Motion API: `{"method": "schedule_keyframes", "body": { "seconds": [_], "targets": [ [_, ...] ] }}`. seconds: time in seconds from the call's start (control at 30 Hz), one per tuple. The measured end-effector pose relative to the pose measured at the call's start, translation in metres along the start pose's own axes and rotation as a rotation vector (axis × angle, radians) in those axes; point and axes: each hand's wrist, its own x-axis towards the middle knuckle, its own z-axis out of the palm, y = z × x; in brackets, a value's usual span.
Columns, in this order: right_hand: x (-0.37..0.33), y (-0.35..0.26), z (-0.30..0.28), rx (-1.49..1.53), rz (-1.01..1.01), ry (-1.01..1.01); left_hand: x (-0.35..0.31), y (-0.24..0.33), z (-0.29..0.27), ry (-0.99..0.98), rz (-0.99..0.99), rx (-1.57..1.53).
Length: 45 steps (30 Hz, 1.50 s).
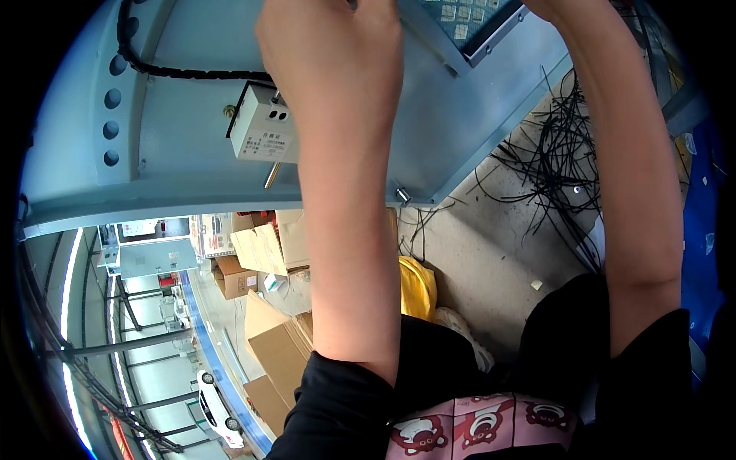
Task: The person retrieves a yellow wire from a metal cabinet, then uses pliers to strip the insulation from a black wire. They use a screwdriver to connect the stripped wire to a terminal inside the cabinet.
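My left hand (pixel 333 42) reaches up to the top edge of the picture, in front of a light blue-grey metal cabinet panel (pixel 207 42). Its back faces me, and its fingers are hidden or cut off, so what they hold does not show. Just below and left of it, a white box-shaped electrical part (pixel 261 126) with a printed label is fixed to the panel, partly covered by my forearm. A black wrapped cable (pixel 192 73) runs toward that hand. Only the base of my right hand (pixel 543 6) shows at the top right, beside a framed mesh window (pixel 464 19); its fingers lie outside the picture.
Many loose black cable ties or thin wires (pixel 556 165) lie on the floor at right. Open cardboard boxes (pixel 284 353) stand at lower left, near a yellow cloth or bag (pixel 416 287). A metal stud (pixel 402 195) sticks out near the panel's lower edge.
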Motion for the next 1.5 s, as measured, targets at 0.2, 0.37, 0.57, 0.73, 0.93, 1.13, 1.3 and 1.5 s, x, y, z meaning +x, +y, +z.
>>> {"method": "schedule_keyframes", "body": {
  "seconds": [0.2,0.37,0.57,0.73,0.93,1.13,1.3,1.5],
  "targets": [
    [-0.01,-0.013,0.007,0.104,-0.032,0.044,-0.006,-0.036,-0.025,-0.222,0.479,0.18],
    [-0.009,-0.014,-0.009,0.097,-0.046,-0.133,-0.006,-0.041,-0.008,-0.073,0.338,-0.055],
    [-0.011,-0.01,0.022,-0.058,-0.019,0.235,-0.013,-0.037,-0.001,-0.02,0.439,0.04],
    [-0.012,-0.03,-0.001,0.026,0.147,-0.023,-0.007,-0.044,-0.007,-0.015,0.371,-0.1],
    [-0.014,-0.017,0.019,-0.062,-0.062,0.188,-0.016,-0.032,-0.015,-0.074,0.437,0.114],
    [-0.01,-0.019,-0.005,-0.137,0.027,-0.041,-0.008,-0.044,-0.01,-0.091,0.341,-0.086],
    [-0.014,-0.003,0.015,-0.114,-0.165,0.205,-0.028,-0.023,0.01,0.141,0.386,0.166],
    [-0.026,-0.036,0.005,-0.153,-0.041,0.004,-0.001,-0.036,-0.019,-0.143,0.366,-0.077]
  ]
}}
